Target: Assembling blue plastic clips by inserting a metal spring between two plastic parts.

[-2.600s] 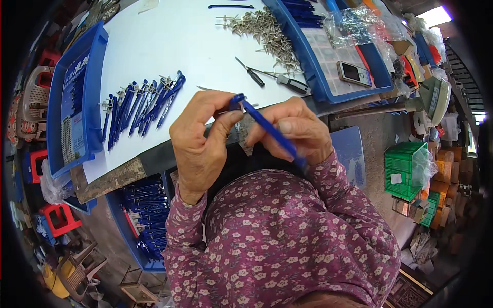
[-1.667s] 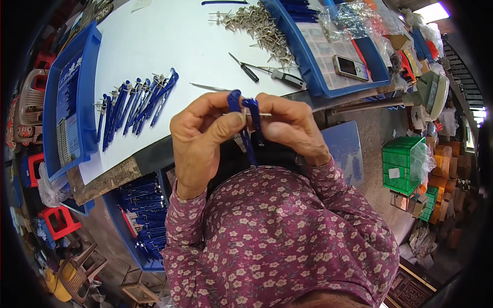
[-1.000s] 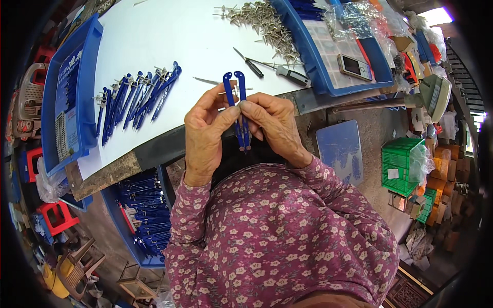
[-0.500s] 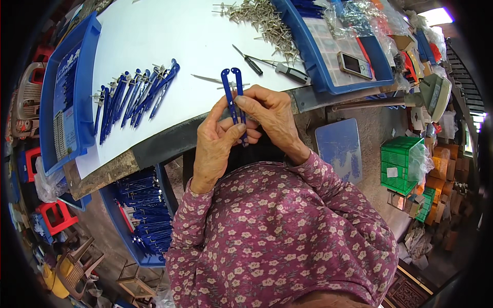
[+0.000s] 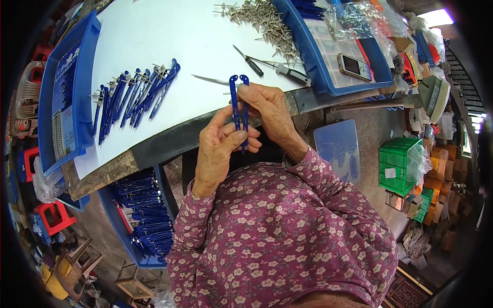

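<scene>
Just off the near table edge I hold a blue two-legged metal part [image 5: 236, 109], its two curled, holed ends pointing away from me. The fingers and thumb of my left hand [image 5: 215, 146] are closed round its lower half. My right hand [image 5: 272, 108] pinches the right leg high up, its thumb close to the curled end. A thin silver pin sticks out left of the legs; the rest of it is hidden by my right hand. On the white table sheet to the left lies a row of similar blue parts [image 5: 136, 97], some with silver pieces at their tops.
A heap of silver cross-shaped pieces [image 5: 267, 25] lies at the far right. Nearer are a knife [image 5: 210, 79], a black-handled tool [image 5: 253, 65] and a grey-handled one [image 5: 291, 73]. Blue trays [image 5: 87, 102] flank the sheet; one holds a phone [image 5: 354, 66]. A bin of blue parts [image 5: 146, 215] stands below left.
The blue part has come slightly nearer to me and to the right. My right thumb has slid up the right leg and now covers much of the silver pin.
</scene>
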`<state>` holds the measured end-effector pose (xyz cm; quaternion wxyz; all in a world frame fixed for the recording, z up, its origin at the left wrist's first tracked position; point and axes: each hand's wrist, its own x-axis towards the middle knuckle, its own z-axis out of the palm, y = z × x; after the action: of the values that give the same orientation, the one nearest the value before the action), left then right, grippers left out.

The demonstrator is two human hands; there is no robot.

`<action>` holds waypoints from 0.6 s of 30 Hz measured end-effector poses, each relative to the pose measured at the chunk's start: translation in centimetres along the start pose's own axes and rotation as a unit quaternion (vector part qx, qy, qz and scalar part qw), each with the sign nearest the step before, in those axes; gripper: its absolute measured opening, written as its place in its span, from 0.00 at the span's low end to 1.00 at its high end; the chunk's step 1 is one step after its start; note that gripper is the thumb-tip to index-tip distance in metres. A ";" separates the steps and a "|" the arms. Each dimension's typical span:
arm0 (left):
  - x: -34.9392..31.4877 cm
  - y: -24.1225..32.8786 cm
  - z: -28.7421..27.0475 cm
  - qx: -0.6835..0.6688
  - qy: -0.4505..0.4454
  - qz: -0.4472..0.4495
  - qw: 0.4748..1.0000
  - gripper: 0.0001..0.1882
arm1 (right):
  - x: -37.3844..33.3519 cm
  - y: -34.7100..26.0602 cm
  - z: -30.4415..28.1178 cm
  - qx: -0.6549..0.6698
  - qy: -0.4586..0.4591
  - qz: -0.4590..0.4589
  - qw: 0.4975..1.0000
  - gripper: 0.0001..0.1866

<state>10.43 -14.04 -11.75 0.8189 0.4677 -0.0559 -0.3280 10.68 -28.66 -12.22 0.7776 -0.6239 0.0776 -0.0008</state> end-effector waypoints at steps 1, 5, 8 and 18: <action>0.0 0.0 0.0 -0.003 -0.004 -0.006 1.000 0.22 | 0.0 0.2 0.1 0.019 0.006 -0.004 1.000 0.18; -0.2 0.2 -0.1 0.015 0.001 -0.004 1.000 0.21 | 0.0 -0.2 0.5 0.003 0.008 -0.011 1.000 0.18; -0.3 0.2 -0.3 0.013 0.003 -0.015 1.000 0.18 | 0.0 -0.3 0.6 0.003 0.005 -0.007 1.000 0.18; -1.1 -0.4 -1.1 -0.004 0.006 -0.025 1.000 0.17 | 0.0 -0.3 0.8 -0.032 -0.033 0.027 0.999 0.11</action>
<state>9.83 -12.68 -12.45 0.8127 0.4676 -0.0378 -0.3455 10.80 -27.94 -11.71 0.7593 -0.6457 0.0689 0.0432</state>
